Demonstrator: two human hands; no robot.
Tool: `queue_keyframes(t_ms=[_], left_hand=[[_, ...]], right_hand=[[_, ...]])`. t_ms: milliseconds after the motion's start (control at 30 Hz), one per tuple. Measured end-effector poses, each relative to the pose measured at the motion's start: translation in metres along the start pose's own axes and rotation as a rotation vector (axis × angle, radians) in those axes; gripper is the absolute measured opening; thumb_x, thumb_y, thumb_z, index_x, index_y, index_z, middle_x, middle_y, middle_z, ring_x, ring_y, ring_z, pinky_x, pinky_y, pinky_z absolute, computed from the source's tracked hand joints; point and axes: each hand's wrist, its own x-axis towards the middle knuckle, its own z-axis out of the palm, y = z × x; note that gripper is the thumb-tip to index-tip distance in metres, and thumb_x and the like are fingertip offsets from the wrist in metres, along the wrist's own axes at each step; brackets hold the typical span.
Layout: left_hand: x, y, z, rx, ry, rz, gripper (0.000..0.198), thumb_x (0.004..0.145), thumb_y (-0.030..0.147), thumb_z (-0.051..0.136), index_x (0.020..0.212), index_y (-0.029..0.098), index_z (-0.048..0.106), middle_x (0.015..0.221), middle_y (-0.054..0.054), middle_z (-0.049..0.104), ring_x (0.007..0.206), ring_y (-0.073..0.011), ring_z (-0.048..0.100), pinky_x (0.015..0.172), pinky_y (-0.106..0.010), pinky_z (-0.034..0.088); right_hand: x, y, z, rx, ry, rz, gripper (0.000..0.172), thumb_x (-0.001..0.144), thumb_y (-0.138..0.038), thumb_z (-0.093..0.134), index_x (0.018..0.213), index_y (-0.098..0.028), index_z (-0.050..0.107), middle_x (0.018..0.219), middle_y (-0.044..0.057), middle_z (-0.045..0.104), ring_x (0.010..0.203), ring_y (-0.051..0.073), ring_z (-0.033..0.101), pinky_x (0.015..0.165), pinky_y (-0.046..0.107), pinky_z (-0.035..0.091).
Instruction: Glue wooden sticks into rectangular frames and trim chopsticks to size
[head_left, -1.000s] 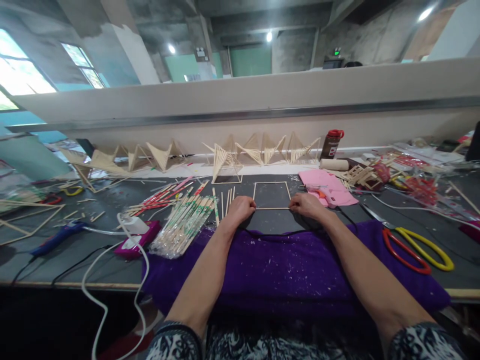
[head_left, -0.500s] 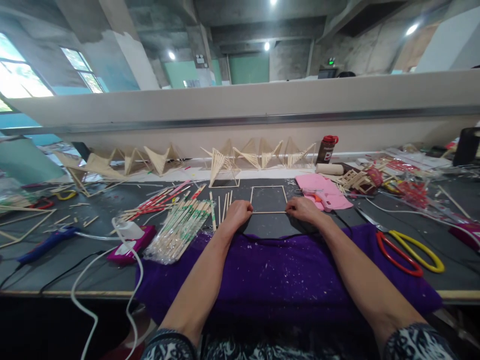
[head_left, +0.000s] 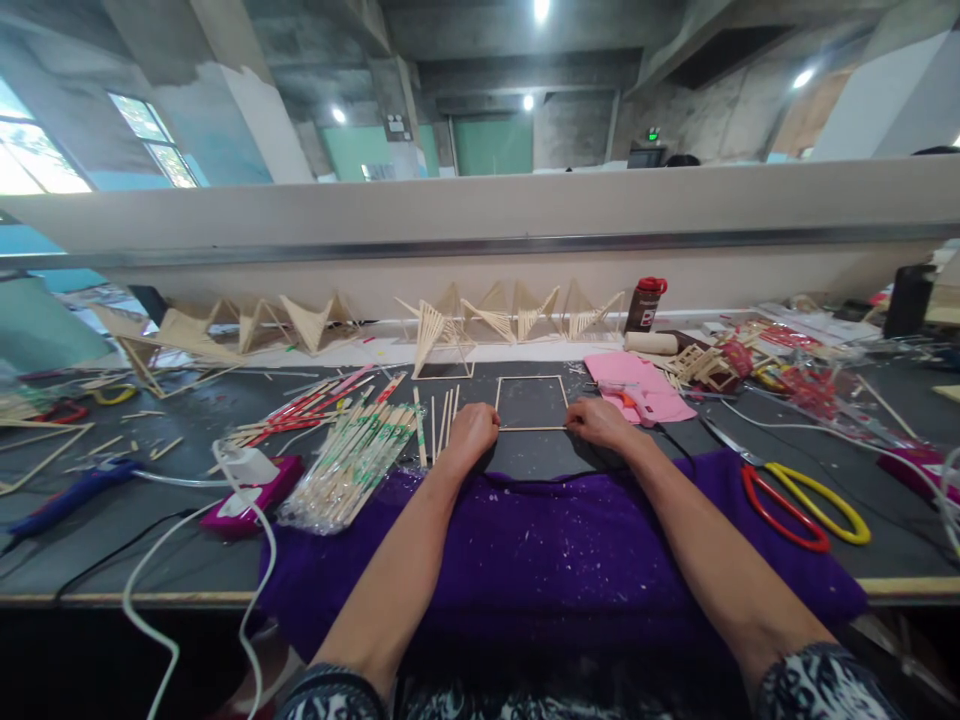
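A square frame of thin wooden sticks lies on the dark table between my hands. My left hand is closed at its near left corner, the fingertips pinching the stick's end. At the near right corner my right hand pinches the other end in the same way. Both corners are partly hidden by my fingers. Left of my left hand lie several loose wooden sticks and a clear bag of wooden chopsticks. A hot glue gun rests on a pink cloth beyond my right hand.
Stick-built twisted models line the back. Scissors with red and yellow handles lie at right on a purple cloth. A magenta power strip, white cords and a blue glue gun are at left. A bottle stands behind.
The view has shifted slightly, so the whole scene sits a little further left and lower. Both hands keep their pinch on the frame's near corners.
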Motion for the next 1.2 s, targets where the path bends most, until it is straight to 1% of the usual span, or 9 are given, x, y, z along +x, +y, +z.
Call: queue_keyframes(t_ms=[133, 300, 467, 633, 867, 1000, 1200], left_hand=[[0.001, 0.002, 0.001, 0.010, 0.001, 0.001, 0.029, 0.072, 0.016, 0.048, 0.088, 0.020, 0.072, 0.089, -0.010, 0.070, 0.090, -0.0216, 0.062, 0.081, -0.029, 0.045], [-0.001, 0.004, -0.002, 0.009, -0.008, -0.016, 0.029, 0.074, 0.017, 0.048, 0.091, 0.017, 0.071, 0.090, -0.012, 0.069, 0.090, -0.0206, 0.063, 0.081, -0.027, 0.045], [-0.004, 0.008, -0.005, 0.006, -0.021, -0.035, 0.029, 0.074, 0.016, 0.048, 0.091, 0.016, 0.071, 0.089, -0.013, 0.069, 0.092, -0.0224, 0.063, 0.083, -0.030, 0.046], [-0.004, 0.009, -0.005, -0.004, -0.031, -0.050, 0.028, 0.074, 0.016, 0.049, 0.091, 0.016, 0.071, 0.091, -0.013, 0.069, 0.094, -0.0217, 0.062, 0.084, -0.028, 0.045], [-0.005, 0.010, -0.007, -0.003, -0.029, -0.042, 0.028, 0.075, 0.016, 0.047, 0.090, 0.015, 0.071, 0.092, -0.015, 0.068, 0.093, -0.0224, 0.063, 0.083, -0.031, 0.046], [-0.005, 0.010, -0.006, 0.002, -0.018, -0.039, 0.029, 0.075, 0.016, 0.046, 0.089, 0.014, 0.071, 0.091, -0.016, 0.068, 0.092, -0.0242, 0.063, 0.082, -0.033, 0.047], [-0.003, 0.010, -0.002, 0.001, -0.024, -0.044, 0.029, 0.076, 0.017, 0.046, 0.090, 0.014, 0.071, 0.091, -0.015, 0.068, 0.093, -0.0228, 0.062, 0.083, -0.031, 0.046]], right_hand=[[-0.001, -0.002, 0.000, -0.012, 0.004, 0.002, 0.018, 0.078, -0.021, 0.050, 0.084, -0.019, 0.067, 0.088, 0.004, 0.066, 0.079, 0.013, 0.057, 0.062, 0.020, 0.032], [-0.002, -0.005, -0.003, -0.027, 0.008, 0.008, 0.018, 0.079, -0.022, 0.050, 0.084, -0.019, 0.067, 0.087, 0.004, 0.065, 0.077, 0.013, 0.058, 0.059, 0.021, 0.031], [-0.004, -0.008, -0.006, -0.027, 0.000, 0.006, 0.018, 0.077, -0.019, 0.050, 0.083, -0.019, 0.066, 0.086, 0.003, 0.065, 0.077, 0.013, 0.057, 0.059, 0.021, 0.031], [-0.005, -0.010, -0.006, -0.033, -0.006, 0.023, 0.019, 0.077, -0.017, 0.048, 0.083, -0.019, 0.067, 0.087, 0.004, 0.065, 0.077, 0.013, 0.057, 0.059, 0.021, 0.031], [-0.006, -0.011, -0.008, -0.039, -0.005, 0.024, 0.020, 0.077, -0.018, 0.047, 0.083, -0.019, 0.066, 0.088, 0.004, 0.065, 0.077, 0.013, 0.057, 0.058, 0.020, 0.031], [-0.005, -0.011, -0.007, -0.045, -0.004, 0.026, 0.020, 0.078, -0.019, 0.047, 0.083, -0.019, 0.066, 0.087, 0.004, 0.065, 0.078, 0.013, 0.057, 0.059, 0.020, 0.032], [-0.004, -0.007, -0.003, -0.048, -0.008, 0.033, 0.019, 0.080, -0.022, 0.048, 0.085, -0.019, 0.066, 0.088, 0.004, 0.065, 0.079, 0.013, 0.057, 0.060, 0.020, 0.032]])
